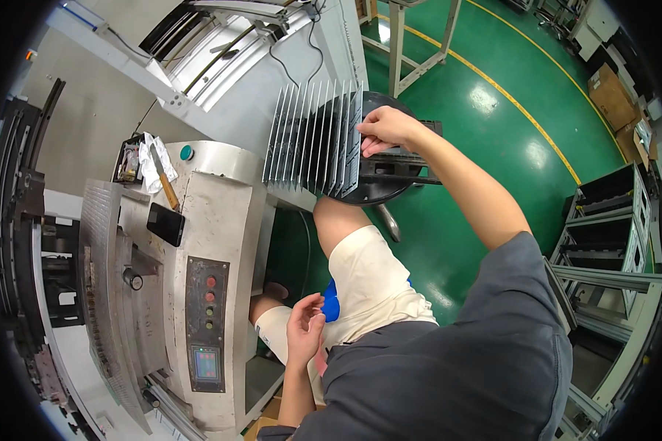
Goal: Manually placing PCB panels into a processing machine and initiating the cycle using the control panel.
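Note:
A row of thin, flat grey panels (351,143) stands on edge in a black rack, set on a round black stool-like stand (379,192). My right hand (390,131) reaches out to the rightmost panel, its thumb and fingers closed at that panel's edge. Near my lap, my left hand (305,327) hovers with loosely curled fingers, thumb apart from them, and nothing visible in it. The panels' lower edges are partly hidden by the rack and by one another.
To my left is a beige machine with a button panel (208,301) and a small screen (207,363). On its top lie a black phone (166,224), a wooden-handled knife (168,189) and a white cloth (148,163). A metal frame rack (603,323) stands at the right.

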Action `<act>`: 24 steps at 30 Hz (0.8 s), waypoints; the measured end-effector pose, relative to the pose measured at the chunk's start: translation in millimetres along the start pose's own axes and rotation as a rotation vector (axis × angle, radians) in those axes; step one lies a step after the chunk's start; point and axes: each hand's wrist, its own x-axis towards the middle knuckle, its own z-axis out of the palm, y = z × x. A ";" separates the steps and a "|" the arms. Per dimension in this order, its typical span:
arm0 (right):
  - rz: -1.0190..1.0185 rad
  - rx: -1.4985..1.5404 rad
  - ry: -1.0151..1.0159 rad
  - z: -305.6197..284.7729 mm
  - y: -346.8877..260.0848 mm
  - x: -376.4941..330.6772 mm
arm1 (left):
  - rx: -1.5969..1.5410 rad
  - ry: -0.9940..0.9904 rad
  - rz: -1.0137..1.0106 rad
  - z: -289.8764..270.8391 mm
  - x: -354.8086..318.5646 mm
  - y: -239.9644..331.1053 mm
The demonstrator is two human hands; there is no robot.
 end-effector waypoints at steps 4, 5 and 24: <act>0.040 0.019 -0.020 11.8 -4.3 8.5 | -0.002 -0.020 -0.022 1.5 8.8 2.6; 0.045 -0.002 0.002 14.1 -5.9 7.8 | 0.004 -0.033 -0.028 1.1 10.4 3.4; -0.283 -0.210 -0.822 362.2 79.3 -121.0 | 0.495 0.806 0.070 -180.4 -176.2 67.8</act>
